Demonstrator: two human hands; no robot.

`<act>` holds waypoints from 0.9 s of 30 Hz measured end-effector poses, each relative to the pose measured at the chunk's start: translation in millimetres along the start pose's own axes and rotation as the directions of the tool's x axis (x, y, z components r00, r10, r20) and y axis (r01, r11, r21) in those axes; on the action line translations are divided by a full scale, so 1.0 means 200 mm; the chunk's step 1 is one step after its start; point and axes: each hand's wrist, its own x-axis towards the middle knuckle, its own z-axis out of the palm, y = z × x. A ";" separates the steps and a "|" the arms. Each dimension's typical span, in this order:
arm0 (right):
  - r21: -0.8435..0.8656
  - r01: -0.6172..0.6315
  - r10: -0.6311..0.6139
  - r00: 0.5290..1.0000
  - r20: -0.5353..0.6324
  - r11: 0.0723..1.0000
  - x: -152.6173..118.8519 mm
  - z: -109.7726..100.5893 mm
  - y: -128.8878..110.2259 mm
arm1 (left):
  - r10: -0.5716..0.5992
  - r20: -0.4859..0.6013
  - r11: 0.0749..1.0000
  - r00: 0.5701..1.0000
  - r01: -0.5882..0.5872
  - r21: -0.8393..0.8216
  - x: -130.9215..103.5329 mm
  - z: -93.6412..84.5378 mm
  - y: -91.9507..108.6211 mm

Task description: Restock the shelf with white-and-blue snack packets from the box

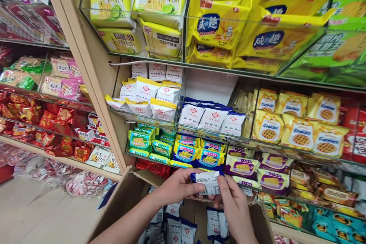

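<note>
Above the open cardboard box (126, 198), we had the fingers of our left hand (177, 187) and right hand (233, 202) closed together on one white-and-blue snack packet (208, 182), held level just in front of the lowest shelf row. Below our hands, more white-and-blue packets (177, 228) lay loose in the box; beyond them, the shelves carried blue-yellow packs (197, 156), purple packs (243, 166) and cookie bags (300, 133).

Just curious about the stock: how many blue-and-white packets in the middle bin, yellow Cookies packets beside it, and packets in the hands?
Blue-and-white packets, fronts showing: 3
Yellow Cookies packets: 6
Held packet, between left hand and right hand: 1
Total: 10
</note>
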 end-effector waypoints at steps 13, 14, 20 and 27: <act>0.145 0.270 -0.277 0.961 0.025 0.952 -0.01 -0.01 0.10 | 0.417 0.015 0.909 0.909 -0.417 0.002 -0.01 -0.02 0.03; 0.152 0.266 -0.269 0.963 0.002 0.952 -0.01 0.00 0.10 | 0.413 0.033 0.910 0.910 -0.414 0.023 -0.01 -0.02 0.03; -0.101 0.452 -0.459 0.886 -0.059 0.886 -0.01 0.01 0.14 | 0.240 0.010 0.966 0.971 -0.237 -0.102 0.01 -0.03 0.01; 0.132 0.286 -0.255 0.943 -0.211 0.949 -0.04 0.09 0.05 | 0.260 0.015 0.938 0.966 -0.249 -0.242 0.01 0.00 -0.02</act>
